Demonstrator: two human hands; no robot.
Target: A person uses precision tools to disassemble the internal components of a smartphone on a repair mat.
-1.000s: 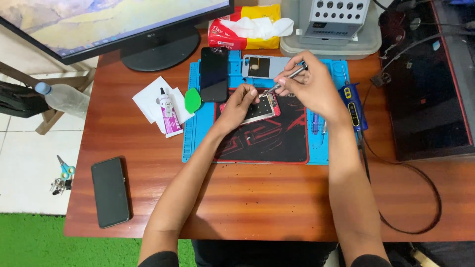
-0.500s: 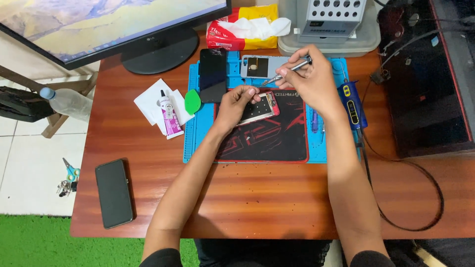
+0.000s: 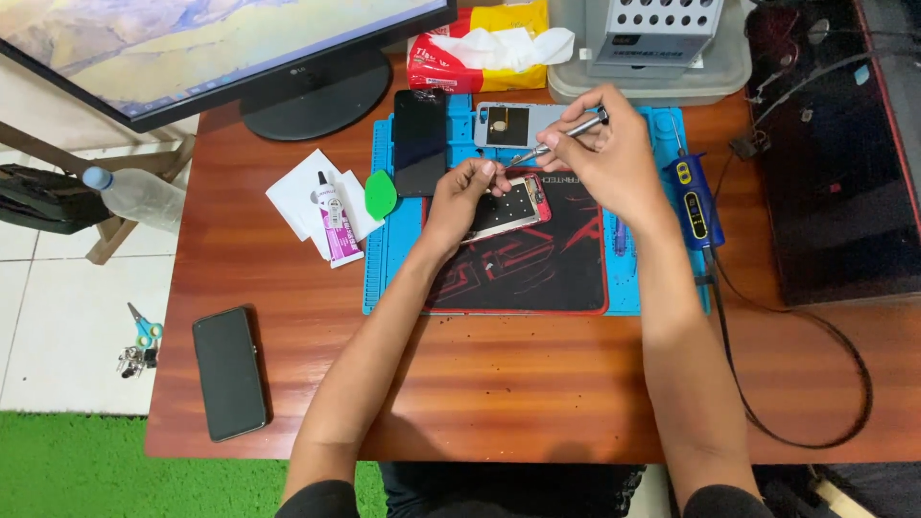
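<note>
An opened phone (image 3: pixel 513 204) with a red frame lies on a black and red pad (image 3: pixel 537 269), which sits on a blue work mat (image 3: pixel 389 259). My left hand (image 3: pixel 460 197) presses on the phone's left end and holds it still. My right hand (image 3: pixel 604 153) grips a slim silver screwdriver (image 3: pixel 556 139) whose tip points down-left, close to my left fingertips above the phone. A black phone screen (image 3: pixel 420 142) and a grey back cover (image 3: pixel 508 125) lie on the mat behind the phone.
On the wooden desk (image 3: pixel 480 384) are a black phone (image 3: pixel 228 372) at the left, a glue tube (image 3: pixel 336 213) on white paper, a green pick (image 3: pixel 380 194), a blue tool (image 3: pixel 693 200) with its cable, a monitor stand (image 3: pixel 307 96) and a tissue pack (image 3: pixel 480 48). A bottle (image 3: pixel 139 197) sits off the desk's left edge.
The screwdriver tip has lifted from the phone's top edge and now sits higher, near my left fingertips. The view has drifted slightly; both hands remain at the phone.
</note>
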